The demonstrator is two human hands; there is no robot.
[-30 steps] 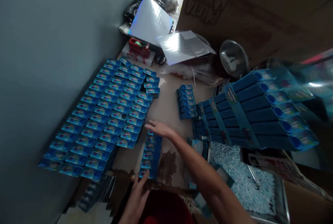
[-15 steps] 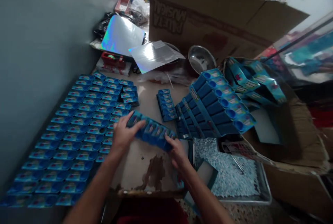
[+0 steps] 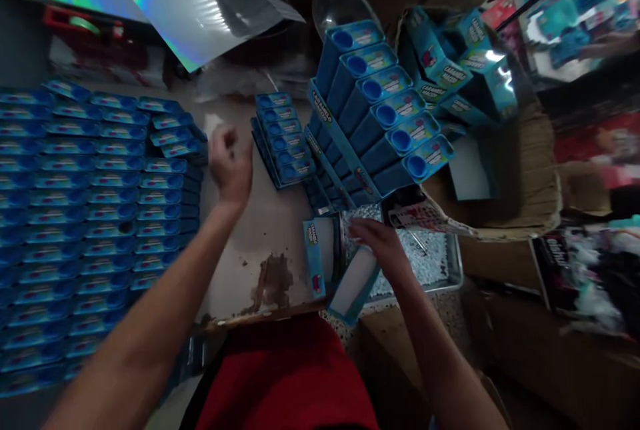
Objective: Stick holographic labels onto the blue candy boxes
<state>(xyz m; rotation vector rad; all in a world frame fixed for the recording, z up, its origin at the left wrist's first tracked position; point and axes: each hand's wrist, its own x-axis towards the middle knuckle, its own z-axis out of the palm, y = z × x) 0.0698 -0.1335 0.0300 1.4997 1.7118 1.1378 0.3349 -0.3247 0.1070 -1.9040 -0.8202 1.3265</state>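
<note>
My left hand is raised over the table, its fingers curled in and nothing visible in them. It hangs between the rows of blue packs on the left and a short stack of blue pack strips. My right hand is open, fingers stretched out above an open blue carton with a pale inside. Whether the fingers touch that carton I cannot tell. Another small blue carton lies just left of it. Under and beyond my right hand is a metal tray with pale blue-white bits.
Tall blue boxes are stacked on their sides, bound by printed bands. A large cardboard box at right holds loose blue cartons. Shiny sheets, a metal bowl and a red tape dispenser stand behind.
Both hands have let go of the blue pack strip, which appears to lie on the short stack. My right hand has moved right, over the open carton. The view has tilted down.
</note>
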